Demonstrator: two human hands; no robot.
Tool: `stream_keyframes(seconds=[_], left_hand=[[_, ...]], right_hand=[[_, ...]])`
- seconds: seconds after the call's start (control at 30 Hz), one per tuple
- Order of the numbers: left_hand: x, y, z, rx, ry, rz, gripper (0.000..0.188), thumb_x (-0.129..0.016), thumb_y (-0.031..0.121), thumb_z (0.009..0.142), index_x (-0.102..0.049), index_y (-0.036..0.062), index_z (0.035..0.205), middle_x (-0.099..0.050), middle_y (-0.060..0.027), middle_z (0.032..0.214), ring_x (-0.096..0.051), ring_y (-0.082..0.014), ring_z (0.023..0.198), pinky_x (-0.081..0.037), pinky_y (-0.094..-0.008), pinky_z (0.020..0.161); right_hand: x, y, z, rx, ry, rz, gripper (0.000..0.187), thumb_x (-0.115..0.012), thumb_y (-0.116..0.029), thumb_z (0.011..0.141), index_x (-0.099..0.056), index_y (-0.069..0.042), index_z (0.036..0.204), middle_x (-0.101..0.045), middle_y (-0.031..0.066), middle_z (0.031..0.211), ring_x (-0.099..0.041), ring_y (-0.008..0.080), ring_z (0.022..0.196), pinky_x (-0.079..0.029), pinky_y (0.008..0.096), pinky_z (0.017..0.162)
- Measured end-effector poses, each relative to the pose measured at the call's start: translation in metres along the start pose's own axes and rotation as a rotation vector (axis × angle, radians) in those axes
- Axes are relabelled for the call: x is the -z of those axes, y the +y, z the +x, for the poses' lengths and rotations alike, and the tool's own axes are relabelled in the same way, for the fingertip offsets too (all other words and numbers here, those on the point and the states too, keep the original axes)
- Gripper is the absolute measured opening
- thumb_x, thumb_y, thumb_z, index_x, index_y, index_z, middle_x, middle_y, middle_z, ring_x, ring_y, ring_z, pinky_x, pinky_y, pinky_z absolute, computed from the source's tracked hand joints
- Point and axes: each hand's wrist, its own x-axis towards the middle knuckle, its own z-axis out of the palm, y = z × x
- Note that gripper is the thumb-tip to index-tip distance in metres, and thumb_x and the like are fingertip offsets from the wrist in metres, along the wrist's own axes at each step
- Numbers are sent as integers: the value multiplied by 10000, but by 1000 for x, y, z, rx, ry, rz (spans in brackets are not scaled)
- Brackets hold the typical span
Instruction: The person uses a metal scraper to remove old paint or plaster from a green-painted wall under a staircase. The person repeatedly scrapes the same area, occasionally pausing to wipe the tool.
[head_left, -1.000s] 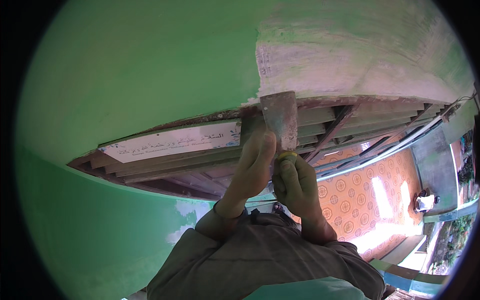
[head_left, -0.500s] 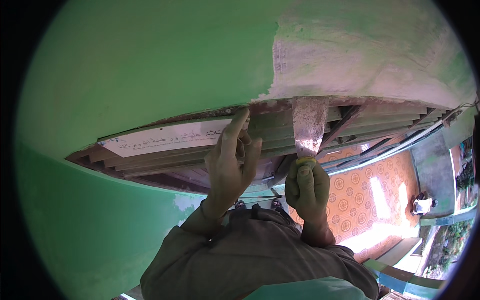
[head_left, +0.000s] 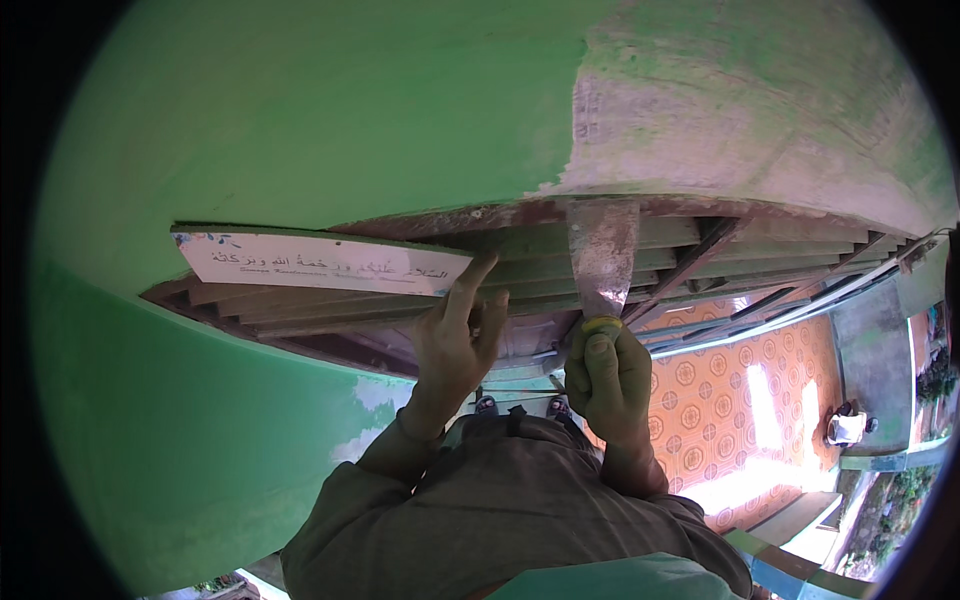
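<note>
A white rectangular sign (head_left: 320,262) with dark lettering and a small blue floral corner lies slantwise across the wooden slats, its left end overlapping the green wall. My left hand (head_left: 452,345) is at the sign's right end. Its index finger is stretched out against that end, and the thumb stands apart below; I see no grip around the board. My right hand (head_left: 608,380) is closed around the yellow-collared handle of a scraper (head_left: 603,250). The wide, paint-flecked blade points up, in front of the slats and the brown frame's upper edge.
Brown louvre slats (head_left: 680,250) run in a long frame below the green wall (head_left: 350,110). A pale scraped patch (head_left: 740,120) covers the wall's right part. Far below is an orange patterned tile floor (head_left: 700,420), with a person (head_left: 847,425) at the right.
The sign's left end has swung up and away from the frame, over the wall, and the sign has shifted left. The scraper has moved slightly left in my right hand.
</note>
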Motion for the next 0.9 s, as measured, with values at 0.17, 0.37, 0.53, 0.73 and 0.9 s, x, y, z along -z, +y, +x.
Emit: stream_keyframes(seconds=[0.17,0.37,0.53,0.73,0.9], left_hand=[[3,7,-9,50,-22,-9,387,-652,76,965,-590,46,1345,-484,19,604,-448,-62,514,-360,-234,515],[-7,29,0,156,-153,-644,411,-486,303,1066,-547,-15,1319,-622,-46,786,-584,-98,691,-467,-264,617],[-26,46,27,120,-242,-866,593,-350,488,1094,-544,-42,1277,-690,-138,971,-676,-185,830,-547,-317,734],[-39,66,47,377,-332,-1146,566,-342,456,1104,-610,-43,1131,-684,-159,948,-688,-224,754,-562,-341,676],[-38,68,60,289,-288,-1119,596,-340,435,1110,-657,-38,932,-640,-118,699,-626,-193,562,-501,-311,531]], right_hand=[[1,-2,-4,-58,-20,13,269,-449,-230,1084,-540,-18,945,-453,-36,648,-367,20,496,-285,208,424],[-6,-5,1,-109,-4,32,253,-460,-221,1078,-545,-15,958,-447,-43,657,-380,22,517,-299,215,443],[-11,-7,4,-95,4,-36,291,-423,-263,1101,-541,-8,1027,-444,-26,668,-351,28,502,-282,210,425],[-16,-5,7,-69,18,-61,305,-405,-249,1104,-544,-4,989,-471,-26,670,-363,29,495,-290,209,431],[-17,-10,8,-77,-13,-53,253,-415,-167,1060,-536,-7,906,-471,-30,643,-408,46,527,-324,242,476]])
